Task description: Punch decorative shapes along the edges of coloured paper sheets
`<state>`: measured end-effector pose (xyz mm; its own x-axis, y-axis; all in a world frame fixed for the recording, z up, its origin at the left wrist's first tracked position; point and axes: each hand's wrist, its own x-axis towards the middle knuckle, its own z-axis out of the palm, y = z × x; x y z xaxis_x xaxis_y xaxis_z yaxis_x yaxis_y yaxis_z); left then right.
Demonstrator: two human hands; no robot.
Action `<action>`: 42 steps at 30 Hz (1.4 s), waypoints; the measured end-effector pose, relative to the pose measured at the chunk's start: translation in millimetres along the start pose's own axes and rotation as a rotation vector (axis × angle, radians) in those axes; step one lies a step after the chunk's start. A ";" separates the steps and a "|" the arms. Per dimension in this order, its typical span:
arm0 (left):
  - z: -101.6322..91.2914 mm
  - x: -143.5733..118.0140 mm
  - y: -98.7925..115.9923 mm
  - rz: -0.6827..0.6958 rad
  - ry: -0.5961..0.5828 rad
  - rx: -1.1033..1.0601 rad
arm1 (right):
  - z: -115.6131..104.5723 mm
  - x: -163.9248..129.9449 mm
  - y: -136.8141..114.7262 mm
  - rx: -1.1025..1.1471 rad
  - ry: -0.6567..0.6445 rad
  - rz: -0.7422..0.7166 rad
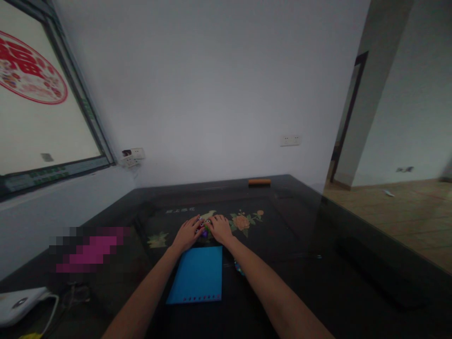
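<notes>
My left hand (187, 232) and my right hand (221, 229) lie side by side on a dark glass-topped table (300, 245), fingers meeting over a small purple and green object (205, 232) that is mostly hidden between them. Whether either hand grips it I cannot tell. A blue notebook (198, 275) with a row of holes along its near edge lies flat between my forearms, just in front of the hands. Floral decoration (243, 220) shows under the glass to the right of my right hand.
An orange bar-shaped object (259, 181) lies at the table's far edge against the white wall. A white device with a cable (21, 305) sits at the near left corner. A window (38, 108) is on the left, wooden floor (399, 212) on the right.
</notes>
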<state>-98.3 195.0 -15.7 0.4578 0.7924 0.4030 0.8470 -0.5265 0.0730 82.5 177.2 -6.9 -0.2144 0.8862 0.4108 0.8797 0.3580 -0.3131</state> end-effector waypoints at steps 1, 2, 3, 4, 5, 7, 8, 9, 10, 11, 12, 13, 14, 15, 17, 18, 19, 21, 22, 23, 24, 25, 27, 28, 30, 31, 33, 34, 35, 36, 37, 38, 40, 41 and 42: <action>-0.5 -2.0 0.7 -0.022 0.018 -0.017 | 0.0 -0.7 1.2 0.013 -0.013 -0.011; -1.4 -4.2 1.7 -0.048 0.042 -0.039 | -0.1 -1.4 2.5 0.026 -0.023 -0.023; -2.8 -6.6 3.0 -0.074 0.073 -0.067 | -0.4 -2.0 4.0 0.040 -0.032 -0.034; -4.9 -9.2 4.6 -0.100 0.112 -0.103 | -1.2 -2.4 5.6 0.053 -0.039 -0.042; -7.7 -11.9 6.4 -0.124 0.157 -0.146 | -2.8 -2.7 7.5 0.065 -0.044 -0.047; -16.1 -17.7 10.6 -0.171 0.249 -0.243 | -9.2 -2.8 12.6 0.091 -0.042 -0.051; -21.6 -21.0 13.0 -0.189 0.284 -0.290 | -14.2 -2.9 15.9 0.106 -0.031 -0.053; -27.8 -25.0 15.5 -0.202 0.303 -0.332 | -20.5 -3.2 19.9 0.127 -0.015 -0.057; -34.5 -29.8 18.4 -0.200 0.300 -0.365 | -27.8 -4.0 24.5 0.153 0.007 -0.058; -41.5 -35.6 21.5 -0.184 0.284 -0.383 | -36.1 -5.8 29.5 0.181 0.025 -0.049; -48.3 -42.7 24.8 -0.158 0.255 -0.387 | -45.1 -8.8 34.9 0.205 0.032 -0.036; -54.8 -51.2 28.4 -0.129 0.224 -0.390 | -54.7 -13.4 40.4 0.228 0.028 -0.028; -60.7 -61.2 32.1 -0.111 0.187 -0.391 | -64.4 -20.2 45.5 0.251 0.027 -0.024; -65.7 -72.7 36.0 -0.112 0.164 -0.387 | -74.2 -29.2 49.9 0.272 0.033 -0.017; -72.8 -98.6 43.3 -0.137 0.089 -0.377 | -93.2 -54.1 54.6 0.326 0.027 -0.047; -74.9 -112.3 46.5 -0.144 0.040 -0.378 | -101.8 -69.3 54.1 0.355 0.004 -0.076; -76.2 -125.7 49.2 -0.149 -0.002 -0.385 | -109.6 -85.8 51.4 0.385 -0.020 -0.100; -77.3 -149.1 52.7 -0.165 -0.057 -0.400 | -121.6 -118.8 39.2 0.426 -0.095 -0.122; -77.5 -158.2 53.6 -0.172 -0.069 -0.404 | -125.2 -133.8 30.3 0.433 -0.148 -0.149; -77.9 -165.2 54.0 -0.179 -0.074 -0.406 | -127.1 -146.7 20.3 0.424 -0.193 -0.176; -78.6 -170.1 54.2 -0.181 -0.072 -0.412 | -127.1 -157.1 9.6 0.396 -0.235 -0.212; -79.7 -173.0 54.2 -0.182 -0.068 -0.419 | -125.5 -164.7 -1.2 0.362 -0.278 -0.252; -83.1 -174.2 54.4 -0.177 -0.068 -0.429 | -118.2 -172.4 -21.0 0.274 -0.330 -0.323; -85.2 -173.4 54.7 -0.172 -0.075 -0.434 | -113.5 -173.0 -29.5 0.227 -0.344 -0.354; -89.5 -170.9 55.9 -0.163 -0.100 -0.453 | -103.7 -170.2 -42.8 0.123 -0.353 -0.392; -91.3 -169.6 56.6 -0.162 -0.112 -0.466 | -99.4 -167.9 -47.6 0.078 -0.354 -0.404; -93.8 -167.8 57.8 -0.163 -0.131 -0.492 | -93.0 -163.1 -54.3 0.004 -0.355 -0.416; -94.4 -167.2 58.2 -0.163 -0.135 -0.503 | -91.0 -161.0 -56.3 -0.025 -0.357 -0.418; -94.4 -166.7 58.3 -0.162 -0.137 -0.512 | -89.7 -159.4 -57.8 -0.050 -0.359 -0.418; -94.0 -166.3 58.2 -0.159 -0.137 -0.520 | -89.0 -158.2 -58.7 -0.071 -0.361 -0.419; -93.3 -165.9 57.8 -0.156 -0.137 -0.529 | -88.7 -157.2 -59.3 -0.088 -0.362 -0.421; -92.4 -165.6 57.3 -0.153 -0.136 -0.536 | -88.6 -156.5 -59.6 -0.099 -0.362 -0.424; -90.6 -165.0 56.0 -0.151 -0.132 -0.542 | -88.8 -155.4 -59.6 -0.109 -0.354 -0.434; -89.9 -164.7 55.4 -0.150 -0.130 -0.543 | -88.7 -155.0 -59.4 -0.112 -0.348 -0.438; -89.5 -164.5 55.0 -0.149 -0.129 -0.543 | -88.4 -154.6 -59.0 -0.114 -0.342 -0.439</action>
<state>-151.2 8.2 3.7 0.4025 0.8832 0.2408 0.6601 -0.4623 0.5921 101.2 -6.9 23.8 -0.6788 0.7133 0.1744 0.7134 0.6969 -0.0732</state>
